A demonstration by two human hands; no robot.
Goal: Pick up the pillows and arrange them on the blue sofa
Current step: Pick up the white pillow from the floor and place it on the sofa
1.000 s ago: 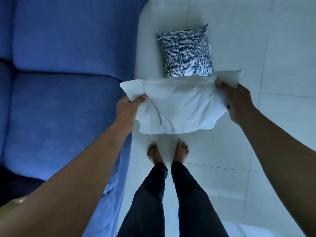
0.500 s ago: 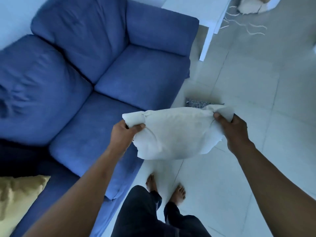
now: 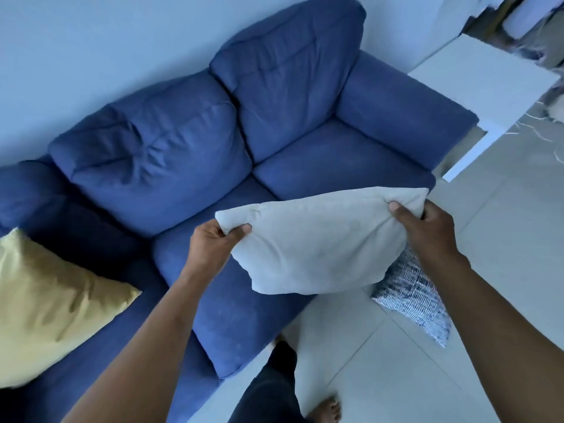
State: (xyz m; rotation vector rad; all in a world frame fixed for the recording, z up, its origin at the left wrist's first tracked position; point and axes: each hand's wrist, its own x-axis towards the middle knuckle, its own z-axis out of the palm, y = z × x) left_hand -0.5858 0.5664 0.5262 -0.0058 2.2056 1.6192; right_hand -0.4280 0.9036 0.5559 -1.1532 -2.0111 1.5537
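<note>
Both hands up: left hand (image 3: 210, 242) fingers (image 3: 241, 229) pinched tight on one corner of the plain white fabric pillow (image 3: 317, 242). Right hand (image 3: 424, 227) clamps the opposite corner, above the blue fabric sofa (image 3: 232, 300).

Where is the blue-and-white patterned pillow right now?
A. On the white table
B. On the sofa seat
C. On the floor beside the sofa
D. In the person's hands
C: the patterned pillow lies on the floor tiles, partly hidden behind the white pillow and the right hand.
</note>
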